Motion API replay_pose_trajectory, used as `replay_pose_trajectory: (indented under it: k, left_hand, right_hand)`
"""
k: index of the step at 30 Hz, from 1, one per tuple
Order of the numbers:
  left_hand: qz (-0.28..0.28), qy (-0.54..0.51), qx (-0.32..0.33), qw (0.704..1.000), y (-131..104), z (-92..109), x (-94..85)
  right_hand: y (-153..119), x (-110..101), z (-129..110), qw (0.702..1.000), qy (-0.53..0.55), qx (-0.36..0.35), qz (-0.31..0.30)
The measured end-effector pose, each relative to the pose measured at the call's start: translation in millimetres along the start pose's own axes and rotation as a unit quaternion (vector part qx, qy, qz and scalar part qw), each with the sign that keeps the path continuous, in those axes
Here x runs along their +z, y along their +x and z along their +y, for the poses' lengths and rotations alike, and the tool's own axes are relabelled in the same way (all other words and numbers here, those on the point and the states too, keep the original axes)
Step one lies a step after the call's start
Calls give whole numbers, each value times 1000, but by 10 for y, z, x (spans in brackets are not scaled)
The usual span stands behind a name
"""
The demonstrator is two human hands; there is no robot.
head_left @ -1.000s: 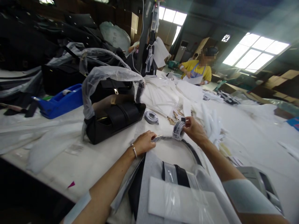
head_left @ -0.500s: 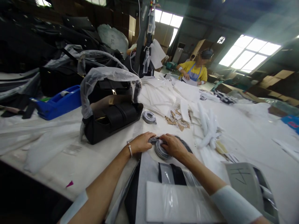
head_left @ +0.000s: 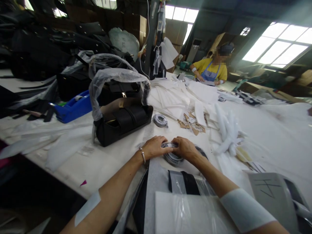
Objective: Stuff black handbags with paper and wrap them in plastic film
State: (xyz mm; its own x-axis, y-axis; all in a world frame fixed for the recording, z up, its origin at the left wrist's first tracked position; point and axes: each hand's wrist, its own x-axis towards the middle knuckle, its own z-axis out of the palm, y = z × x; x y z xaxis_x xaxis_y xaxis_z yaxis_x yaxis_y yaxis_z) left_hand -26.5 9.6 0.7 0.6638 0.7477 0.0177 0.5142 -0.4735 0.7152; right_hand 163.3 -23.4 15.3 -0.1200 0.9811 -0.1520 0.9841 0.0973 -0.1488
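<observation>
Coiled strap [head_left: 173, 159] beside bag handle [head_left: 202, 152]; left hand [head_left: 156, 147] and right hand [head_left: 184, 148] grips clasp its upper edge, apparently to prevent unwinding.

1 handwritten marking [head_left: 267, 186] noted on the grey device [head_left: 275, 206] at lower right: dark strokes resembling an "H" above a "V" (orientation and exact reading cannot be established)

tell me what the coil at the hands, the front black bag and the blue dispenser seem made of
Coil: perhaps a dark strap wrapped in clear plastic film, judging by its pale, glossy streaks.
Bag: smooth leather or imitation, given the soft sheen; which, I can't tell.
Dispenser: likely rigid plastic, evenly blue with moulded edges.
</observation>
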Motion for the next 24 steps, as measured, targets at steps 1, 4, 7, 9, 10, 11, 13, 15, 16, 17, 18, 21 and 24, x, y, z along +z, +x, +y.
replay_pose_trajectory:
  k: [1,4,7,9,10,11,13,15,16,17,18,21,24]
  left_hand:
    - [13,18,-5,1000,1,21,24]
    - [37,84,-33,995,2,93,81]
    - [33,119,-49,991,5,157,108]
    - [27,129,-47,990,4,190,117]
    - [23,135,-46,990,1,201,121]
    - [19,140,-43,989,-1,209,126]
    - [8,149,-39,988,-1,214,136]
    - [-1,155,-37,987,10,205,147]
    - [-5,157,-36,987,20,198,152]
    - [-6,157,-35,987,32,190,155]
    - [-7,152,-34,988,45,183,156]
    - [-18,126,-34,991,88,174,147]
    - [-27,121,-43,991,120,191,135]
  right_hand:
    - [-19,20,-31,1000,3,11,6]
    - [-99,28,-97,1000,15,17,14]
    - [-166,-30,-75,999,38,-9,-3]
    - [-205,-61,-37,998,53,-20,-8]
    - [-224,-63,-24,998,58,-22,-6]
    - [-244,-56,-17,998,61,-21,0]
    - [-280,-16,-24,998,64,-18,16]
    - [-307,35,-41,997,67,-15,33]
    - [-316,57,-48,997,69,-15,40]
    - [-321,74,-52,996,70,-14,46]
    - [-324,85,-51,996,72,-14,49]
    - [-316,97,-31,996,76,-14,52]
    - [-299,102,-12,996,78,-11,50]
